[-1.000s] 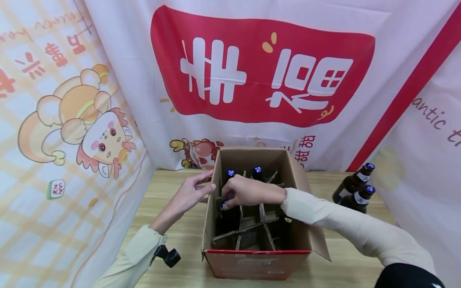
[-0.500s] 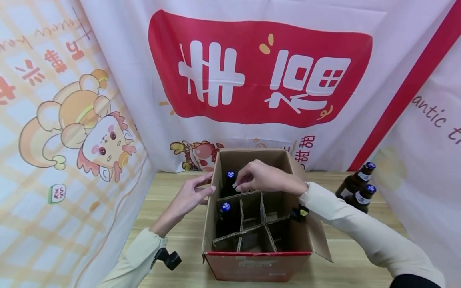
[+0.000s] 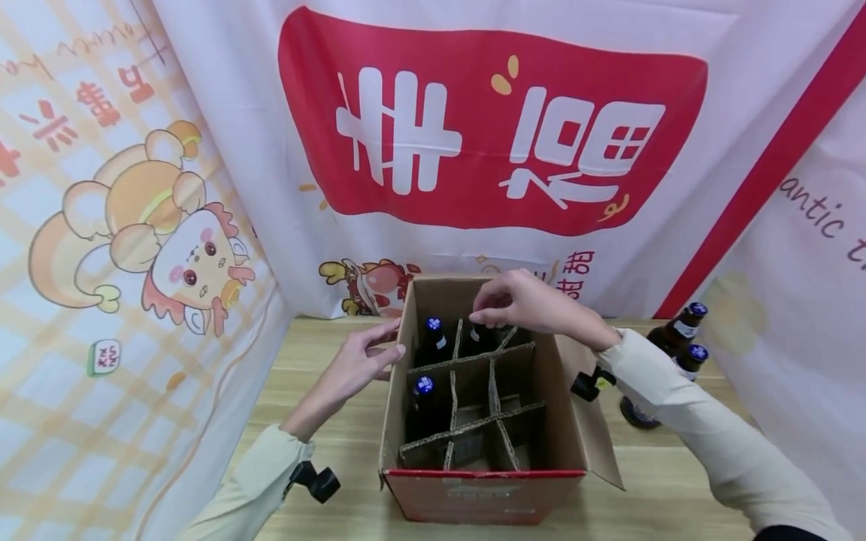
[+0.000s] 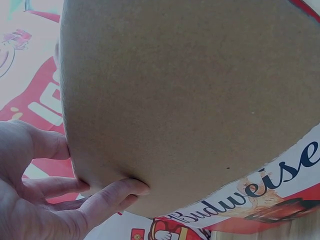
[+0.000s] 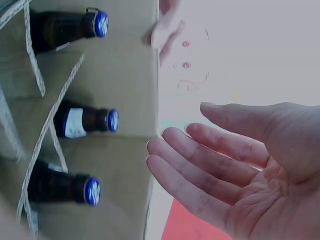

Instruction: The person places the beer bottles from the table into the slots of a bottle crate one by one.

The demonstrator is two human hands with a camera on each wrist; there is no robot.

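Note:
A cardboard box [image 3: 483, 496] with upright dividers [image 3: 473, 357] stands on the table. Inside are three dark bottles with blue caps: a back-left bottle [image 3: 433, 342], a back-middle bottle [image 3: 478, 342] and a bottle nearer the front left [image 3: 428, 406]. My right hand [image 3: 521, 300] is over the back-middle bottle, partly hiding its cap. In the right wrist view that hand [image 5: 240, 170] has loose fingers, holds nothing and is apart from the bottles. My left hand [image 3: 352, 368] rests on the box's left side, fingertips pressing the brown cardboard [image 4: 175, 100] in the left wrist view.
Two more blue-capped bottles [image 3: 679, 330] stand on the table to the right, partly behind my right sleeve [image 3: 704, 421]. A box flap [image 3: 598, 443] sticks out on the right. Printed cloth [image 3: 257, 75] hangs around the table [image 3: 338, 481].
My right hand has moved from the front-left bottle, back and right across the box, to above the back-middle bottle. The left hand has stayed at the box's side.

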